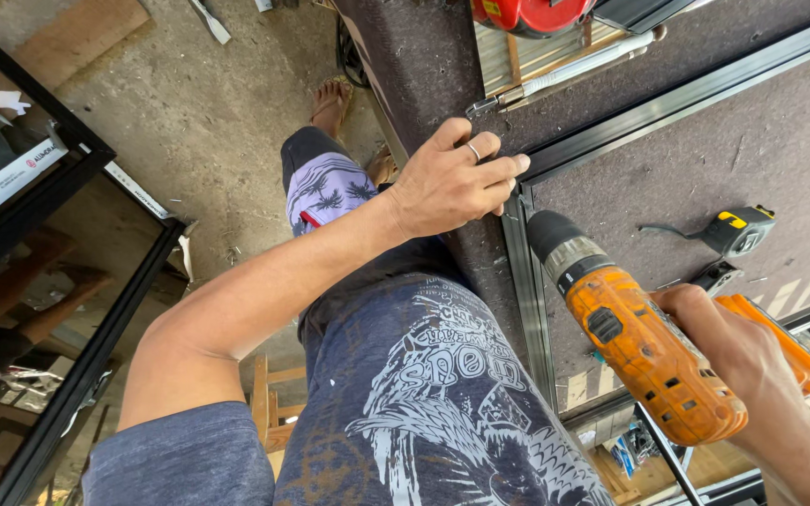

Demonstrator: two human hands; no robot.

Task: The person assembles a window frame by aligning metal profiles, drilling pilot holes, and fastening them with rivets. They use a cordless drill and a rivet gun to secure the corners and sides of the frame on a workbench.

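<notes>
Orange plastic is filling the lower right, where the right hand is closing its fingers around the grip of a cordless drill. Its grey chuck is pointing at the corner of a dark metal frame lying on the workbench, though the bit itself is sitting behind the left hand and cannot be made out. That left hand is pressing down on the frame's corner, fingers curled over the bench edge, a ring showing on one; whether the fingertips are pinching anything is hidden.

The right wrist is running out of the picture at the bottom edge, and the drill's base is partly covered by the palm. A yellow and black tape measure is lying on the bench just beyond the drill, and a red tool is being cut off by the top edge.

Brown felt-like matting is covering the bench. Below it, rough concrete floor is showing, with the person's bare foot on it, and a black-framed glass panel is leaning at the left.
</notes>
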